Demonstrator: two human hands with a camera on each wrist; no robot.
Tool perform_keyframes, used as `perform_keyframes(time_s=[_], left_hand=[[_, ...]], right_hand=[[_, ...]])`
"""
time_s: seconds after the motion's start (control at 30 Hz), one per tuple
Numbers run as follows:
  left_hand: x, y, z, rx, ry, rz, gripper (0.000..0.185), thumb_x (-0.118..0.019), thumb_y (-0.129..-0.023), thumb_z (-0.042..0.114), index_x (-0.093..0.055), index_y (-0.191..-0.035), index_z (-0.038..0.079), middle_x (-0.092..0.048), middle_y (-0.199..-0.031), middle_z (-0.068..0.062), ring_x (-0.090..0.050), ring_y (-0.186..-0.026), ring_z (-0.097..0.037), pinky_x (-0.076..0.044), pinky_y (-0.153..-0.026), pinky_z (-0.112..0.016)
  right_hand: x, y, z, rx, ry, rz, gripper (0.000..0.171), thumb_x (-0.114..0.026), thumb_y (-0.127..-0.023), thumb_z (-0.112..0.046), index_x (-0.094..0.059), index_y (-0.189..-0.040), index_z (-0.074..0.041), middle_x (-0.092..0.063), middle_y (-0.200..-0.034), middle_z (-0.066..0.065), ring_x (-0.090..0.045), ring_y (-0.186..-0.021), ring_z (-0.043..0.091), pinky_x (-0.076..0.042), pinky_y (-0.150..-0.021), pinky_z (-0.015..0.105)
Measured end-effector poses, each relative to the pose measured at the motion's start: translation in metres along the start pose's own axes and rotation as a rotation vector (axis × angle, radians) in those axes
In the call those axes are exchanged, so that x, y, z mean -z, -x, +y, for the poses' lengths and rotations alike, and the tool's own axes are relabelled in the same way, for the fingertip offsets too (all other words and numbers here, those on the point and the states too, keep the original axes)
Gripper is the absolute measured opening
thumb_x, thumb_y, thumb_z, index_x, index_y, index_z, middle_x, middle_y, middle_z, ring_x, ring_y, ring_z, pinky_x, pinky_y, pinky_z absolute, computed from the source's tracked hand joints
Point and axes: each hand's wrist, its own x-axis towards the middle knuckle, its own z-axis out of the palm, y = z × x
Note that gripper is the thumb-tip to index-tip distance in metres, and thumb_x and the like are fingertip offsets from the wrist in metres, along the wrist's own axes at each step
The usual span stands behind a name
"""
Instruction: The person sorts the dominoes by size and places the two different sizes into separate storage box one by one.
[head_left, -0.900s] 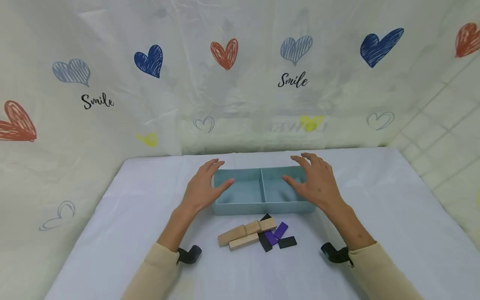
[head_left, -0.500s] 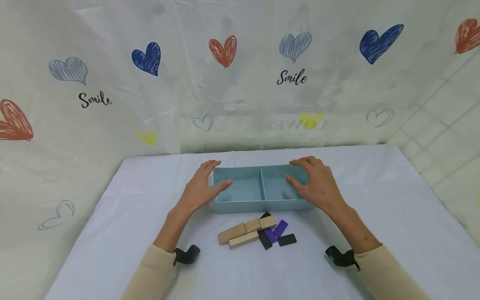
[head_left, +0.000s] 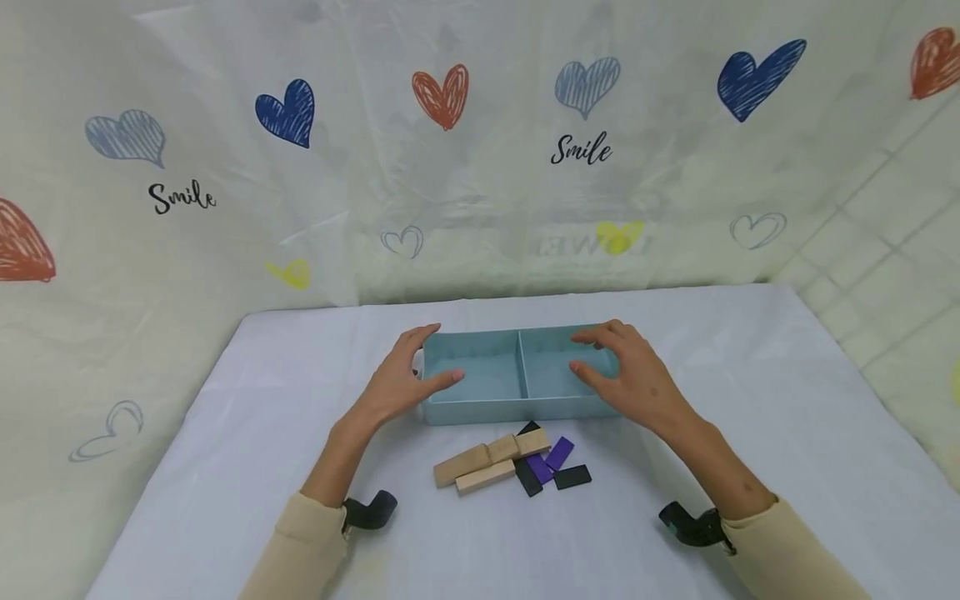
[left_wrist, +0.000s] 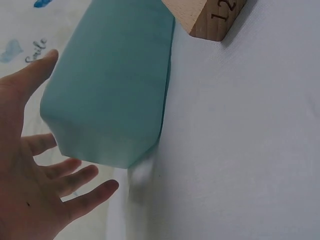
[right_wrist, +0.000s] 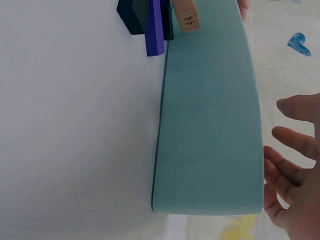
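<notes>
The left hand is spread wide with its fingers straight, cupped about the left end of a teal tray, thumb over the near corner and fingertips by the far corner. In the left wrist view the fingers lie just beside the tray's end wall; whether they touch it cannot be told. The right hand is likewise wide, fingers loosely arched over the tray's right end, holding nothing. The right wrist view shows its fingers close to the tray's long outer wall.

The tray lies between the two hands on a white cloth-covered surface, and a middle wall splits it into two compartments.

Nearer the person than the hands, just in front of the tray's near wall, lies a small heap of wooden blocks, purple blocks and black blocks, touching one another.

Beyond the hands hangs a pale curtain printed with hearts.
</notes>
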Motion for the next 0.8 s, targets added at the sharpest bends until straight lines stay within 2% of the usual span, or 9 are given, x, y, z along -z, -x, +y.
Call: perform_keyframes(time_s=[0.17, 0.3, 0.5, 0.63, 0.8], left_hand=[[0.0, 0.001, -0.004, 0.007, 0.036, -0.021, 0.097, -0.079, -0.086, 0.058, -0.03, -0.165, 0.028, -0.03, -0.171, -0.004, -0.041, -0.152, -0.036, -0.05, -0.112, -0.055], [0.001, 0.002, -0.006, 0.016, 0.044, -0.031, 0.099, -0.08, -0.085, 0.056, -0.028, -0.165, 0.028, -0.03, -0.171, -0.004, -0.041, -0.153, -0.036, -0.05, -0.112, -0.054], [0.004, 0.004, -0.007, 0.042, 0.075, -0.062, 0.102, -0.081, -0.085, 0.056, -0.026, -0.166, 0.03, -0.027, -0.172, -0.005, -0.041, -0.153, -0.036, -0.052, -0.11, -0.053], [0.008, 0.006, -0.007, 0.061, 0.103, -0.093, 0.105, -0.084, -0.082, 0.056, -0.024, -0.166, 0.034, -0.027, -0.172, -0.005, -0.053, -0.143, -0.038, -0.057, -0.102, -0.052], [0.011, 0.006, -0.009, 0.076, 0.125, -0.128, 0.107, -0.087, -0.08, 0.053, -0.022, -0.165, 0.04, -0.028, -0.171, -0.007, -0.064, -0.127, -0.038, -0.06, -0.096, -0.047]], right_hand=[[0.002, 0.004, -0.006, 0.005, -0.022, -0.017, 0.031, -0.076, -0.096, -0.019, -0.072, -0.126, -0.012, -0.068, -0.119, 0.007, -0.058, -0.108, 0.025, -0.05, -0.085, 0.046], [0.002, 0.007, -0.01, 0.014, -0.041, -0.027, 0.028, -0.076, -0.096, -0.019, -0.073, -0.123, -0.013, -0.069, -0.116, 0.003, -0.058, -0.104, 0.023, -0.049, -0.083, 0.041], [0.001, 0.011, -0.012, 0.054, -0.055, -0.02, 0.025, -0.077, -0.095, -0.017, -0.074, -0.12, -0.016, -0.069, -0.109, -0.003, -0.054, -0.096, 0.01, -0.049, -0.079, 0.032], [0.0, 0.013, -0.014, 0.08, -0.066, -0.013, 0.027, -0.078, -0.094, -0.014, -0.074, -0.12, -0.016, -0.07, -0.108, -0.004, -0.054, -0.093, 0.007, -0.049, -0.076, 0.027], [0.0, 0.016, -0.017, 0.099, -0.111, -0.035, 0.029, -0.079, -0.093, -0.011, -0.073, -0.121, -0.017, -0.069, -0.108, -0.007, -0.059, -0.091, 0.01, -0.049, -0.076, 0.026]])
